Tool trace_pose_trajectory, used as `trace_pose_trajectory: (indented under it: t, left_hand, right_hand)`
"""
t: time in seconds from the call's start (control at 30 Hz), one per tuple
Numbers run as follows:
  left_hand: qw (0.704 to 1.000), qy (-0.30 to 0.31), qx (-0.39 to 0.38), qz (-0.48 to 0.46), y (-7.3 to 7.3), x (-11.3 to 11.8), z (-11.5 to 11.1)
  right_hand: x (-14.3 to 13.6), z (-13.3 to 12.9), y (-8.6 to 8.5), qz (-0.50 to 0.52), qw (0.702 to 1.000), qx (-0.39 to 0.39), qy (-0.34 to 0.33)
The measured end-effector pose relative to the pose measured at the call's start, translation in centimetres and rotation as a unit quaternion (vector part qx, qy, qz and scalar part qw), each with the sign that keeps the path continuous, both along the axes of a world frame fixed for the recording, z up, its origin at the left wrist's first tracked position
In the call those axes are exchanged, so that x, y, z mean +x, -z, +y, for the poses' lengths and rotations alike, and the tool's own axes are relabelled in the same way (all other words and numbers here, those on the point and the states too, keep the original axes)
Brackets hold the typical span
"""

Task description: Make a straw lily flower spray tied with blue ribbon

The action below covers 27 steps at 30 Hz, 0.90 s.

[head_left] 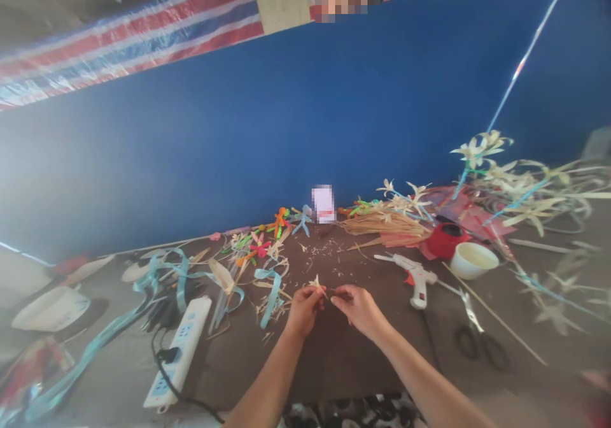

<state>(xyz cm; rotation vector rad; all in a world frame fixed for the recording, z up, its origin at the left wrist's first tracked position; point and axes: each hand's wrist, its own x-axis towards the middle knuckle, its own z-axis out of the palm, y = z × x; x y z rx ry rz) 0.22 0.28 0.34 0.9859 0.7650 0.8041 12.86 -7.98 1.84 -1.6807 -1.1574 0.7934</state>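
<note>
Flower of small, pale cream, pointed strips (pixel 316 281), there in the lower centre of the frame, and it's the left hand (pixel 304 310) that has it: thumb and fingers pinched around its base, petals poking up past the fingertips. Facing it, just to the right, the right hand (pixel 360 307), thumb and fingers drawn together at the tips. A thin dark thing (pixel 330 292) shows between the two hands, and whether those right fingers grip it, I can't tell from here.

Now look at the line that matters! The flower lies up and to the left of the right fingertips, close, though too blurred to say if they touch. Its long axis runs on a slant, petals toward the top of the frame, narrow end slanting down toward the right hand. So the left hand is the nearer one, in contact, and the right faces that lower end.

And around them, plenty! Pale clippings (pixel 327 248) litter the dark brown tabletop (pixel 353 370) just beyond the fingers. Right of centre, a white glue gun with a red trigger (pixel 415 274), nozzle pointing left; nearer the right edge, black-handled metal scissors (pixel 478 331) and a round cream tub (pixel 462 265). Lower left, a long white power strip (pixel 184 345) takes a black plug (pixel 168 355), light-blue ribbon (pixel 107 337) trailing past it.
</note>
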Motion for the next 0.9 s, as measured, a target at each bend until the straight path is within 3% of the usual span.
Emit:
trace_pose_trajectory:
  t: [0.13, 0.23, 0.3, 0.4, 0.57, 0.73, 0.83, 0.9]
  left_hand:
    - [1.0, -0.001, -0.016, 0.007, 0.1, 0.0, 0.2]
    - [1.0, 0.005, -0.003, 0.011, -0.1, 0.0, 0.1]
    - [0.999, 0.025, 0.017, 0.012, -0.3, 0.0, 0.0]
    - [0.998, 0.054, 0.031, 0.013, -0.6, 0.1, -0.1]
    - [0.998, 0.062, 0.026, 0.019, -0.6, 0.1, -0.2]
    - [0.997, 0.072, 0.015, 0.012, -0.4, -0.1, -0.2]
    - [0.997, 0.074, 0.01, 0.005, -0.2, -0.2, -0.3]
    - [0.997, 0.072, 0.001, -0.002, -0.1, -0.2, -0.3]
  right_hand:
    - [5.2, -3.0, 0.0, -0.153, 0.976, 0.018, 0.153]
    - [9.9, -5.8, 0.6, -0.253, 0.922, -0.067, 0.285]
    - [12.0, -7.1, 0.9, -0.286, 0.9, -0.148, 0.295]
    - [13.3, -7.6, 0.9, -0.304, 0.886, -0.24, 0.255]
    - [13.4, -6.7, 0.8, -0.323, 0.881, -0.267, 0.219]
    - [14.0, -7.2, 1.9, -0.143, 0.939, -0.175, 0.258]
    - [13.1, -7.5, 2.0, -0.045, 0.938, -0.046, 0.341]
    - [11.9, -7.5, 1.6, 0.01, 0.932, 0.037, 0.36]
